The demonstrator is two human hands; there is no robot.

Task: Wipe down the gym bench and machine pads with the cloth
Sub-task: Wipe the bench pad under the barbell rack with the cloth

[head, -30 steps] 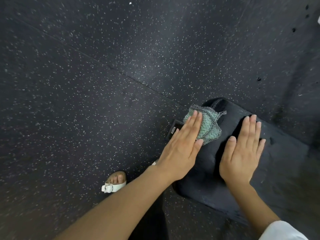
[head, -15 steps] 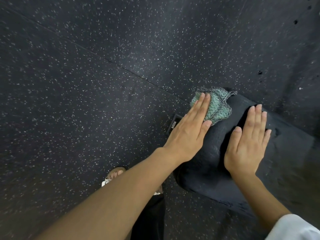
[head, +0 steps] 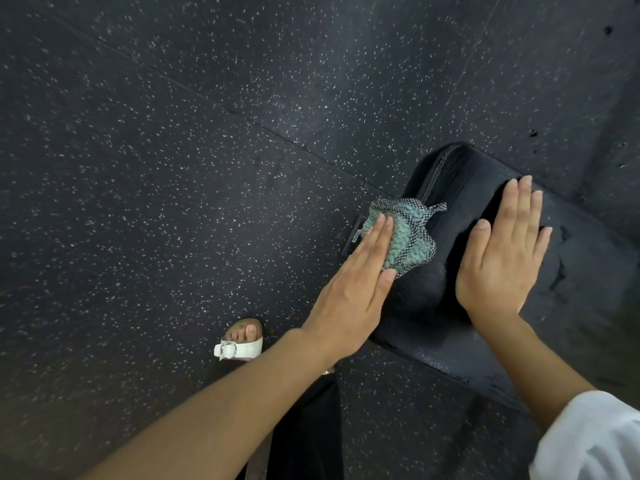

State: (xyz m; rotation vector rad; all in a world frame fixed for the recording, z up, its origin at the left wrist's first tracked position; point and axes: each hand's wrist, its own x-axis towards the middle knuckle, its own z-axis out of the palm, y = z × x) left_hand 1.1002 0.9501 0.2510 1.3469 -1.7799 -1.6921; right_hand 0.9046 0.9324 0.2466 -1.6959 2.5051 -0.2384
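Cloth (head: 407, 242) drawn back down pad (head: 460, 188), under flat left hand (head: 349, 296), right hand (head: 498, 261) flat

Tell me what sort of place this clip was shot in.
Most likely a gym: speckled black rubber floor, a stitched black padded bench, and the left hand pressing a green cloth onto it.

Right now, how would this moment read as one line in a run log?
step: wipe | left hand: flat, pressing cloth on bench pad | right hand: flat on bench pad
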